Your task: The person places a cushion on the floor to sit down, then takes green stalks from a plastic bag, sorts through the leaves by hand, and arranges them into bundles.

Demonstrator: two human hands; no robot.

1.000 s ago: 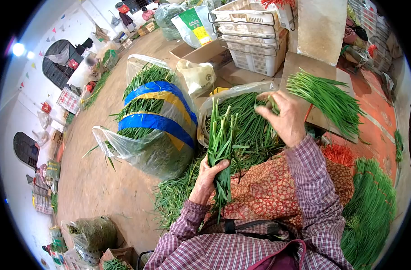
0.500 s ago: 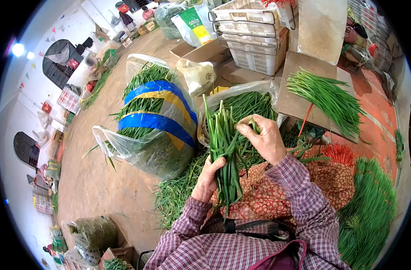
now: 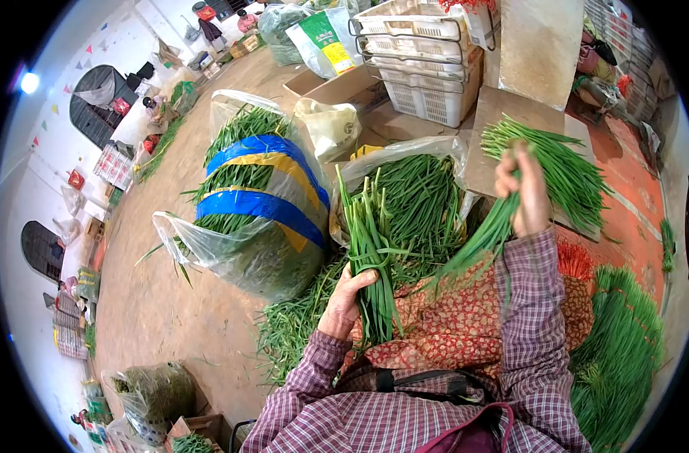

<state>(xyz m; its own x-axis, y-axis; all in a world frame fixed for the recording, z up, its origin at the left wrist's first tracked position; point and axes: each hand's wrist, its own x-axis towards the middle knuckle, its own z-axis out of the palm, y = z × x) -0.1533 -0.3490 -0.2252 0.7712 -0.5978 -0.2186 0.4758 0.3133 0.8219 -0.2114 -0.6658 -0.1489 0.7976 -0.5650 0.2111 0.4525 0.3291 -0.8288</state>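
Note:
Upright over my lap, a bunch of green leafy stalks (image 3: 373,257) is wrapped by the fingers of my left hand (image 3: 344,298). My right hand (image 3: 527,189), somewhat blurred, grips a few long green stalks (image 3: 484,240) that trail down to the left. Just beside it, a pile of cut stalks (image 3: 552,166) lies on a board (image 3: 484,155). Beyond my left hand, an open plastic bag full of greens (image 3: 420,200) stands in front of me.
A taped clear bag of greens (image 3: 242,200) stands at the left. White crates (image 3: 423,75) are stacked behind. Bundled greens (image 3: 620,362) and red ties (image 3: 574,260) lie at my right. Loose leaves (image 3: 291,336) cover the floor near my lap. A person (image 3: 152,109) is far off.
My right hand has moved from beside the held bunch, right and up toward the pile, with stalks trailing from it. My left hand still holds its bunch in nearly the same place.

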